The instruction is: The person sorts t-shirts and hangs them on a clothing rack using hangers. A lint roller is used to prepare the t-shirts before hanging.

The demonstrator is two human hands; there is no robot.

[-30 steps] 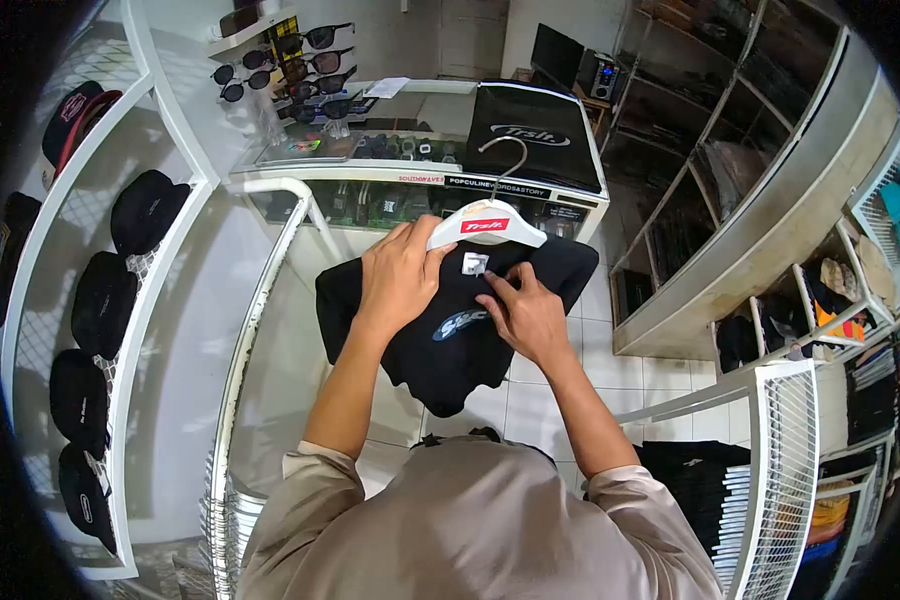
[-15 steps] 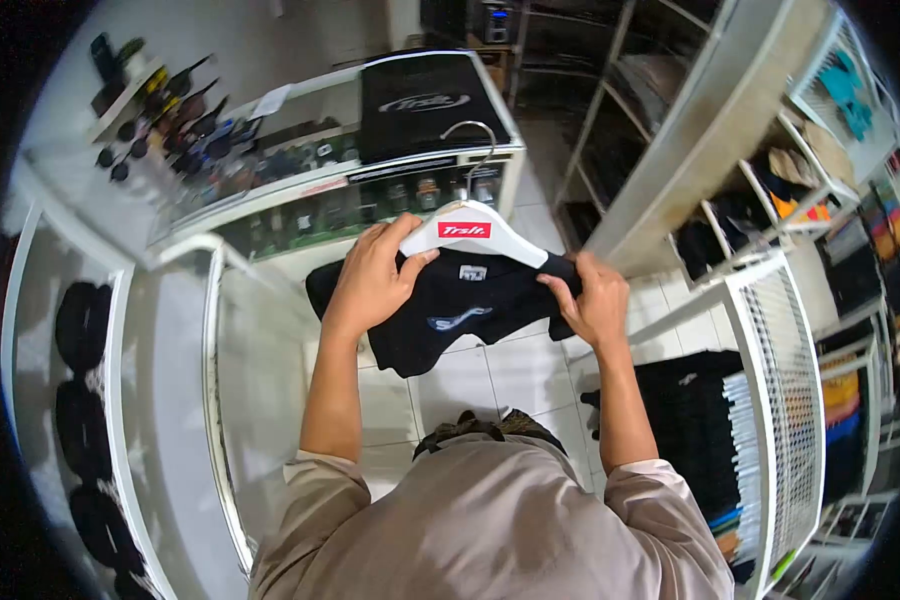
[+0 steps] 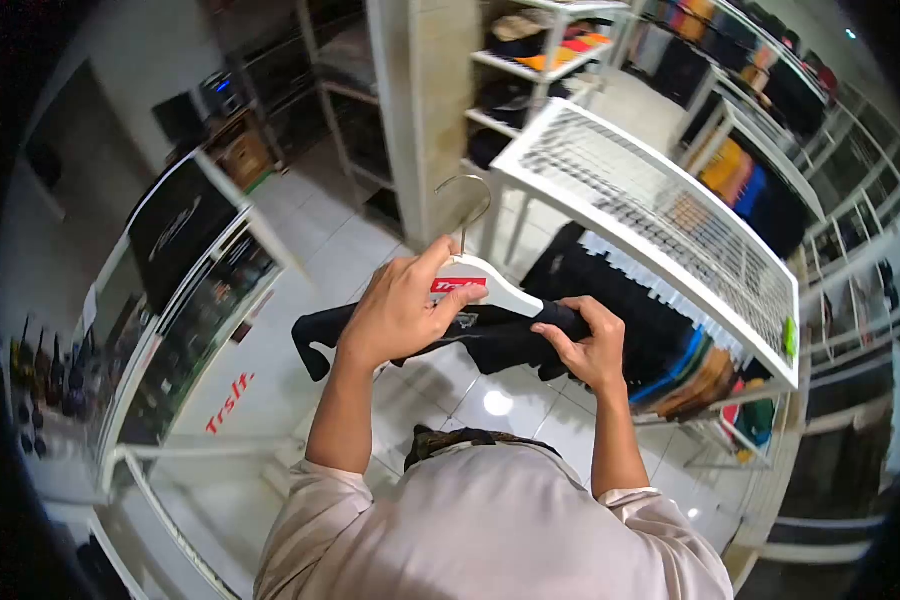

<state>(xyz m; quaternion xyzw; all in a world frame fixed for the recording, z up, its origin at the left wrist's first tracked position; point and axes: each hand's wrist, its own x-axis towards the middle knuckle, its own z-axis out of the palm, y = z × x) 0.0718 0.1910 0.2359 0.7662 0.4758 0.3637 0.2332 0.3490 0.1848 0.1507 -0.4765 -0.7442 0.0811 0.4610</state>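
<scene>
A white clothes hanger [image 3: 500,281] with a red label and a metal hook is held up in front of me. From it hangs a black T-shirt [image 3: 505,345], its front print mostly folded out of sight. My left hand [image 3: 402,305] grips the hanger near its middle, the thumb lying across the red label. At the hanger's right end, my right hand [image 3: 590,340] pinches the shirt's shoulder against the arm of the hanger.
To the right stands a white rack [image 3: 650,220] with a mesh top, a row of dark clothes [image 3: 610,310] hanging under it. A glass display counter [image 3: 185,330] is at the left. Behind are a pillar [image 3: 440,110] and shelves [image 3: 560,75].
My view has turned right, bringing the rack closer to the middle. My left hand has shifted along the hanger toward the hook, and its thumb now covers part of the label.
</scene>
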